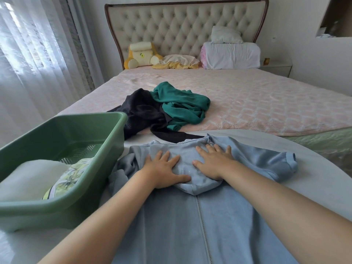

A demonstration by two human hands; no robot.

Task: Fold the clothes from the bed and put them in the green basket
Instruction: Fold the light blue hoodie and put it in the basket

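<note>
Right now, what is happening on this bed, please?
A person is folding laundry. The left hand and the right hand both press flat on a light blue zip garment spread at the bed's near edge. The green basket beside it holds some folded items. A black garment and a teal garment lie unfolded further up.

The green basket walls off the left, just beside the blue hoodie. Dead ahead, black garment and teal garment pile up. Open pink bedspread stretches right and beyond.
</note>
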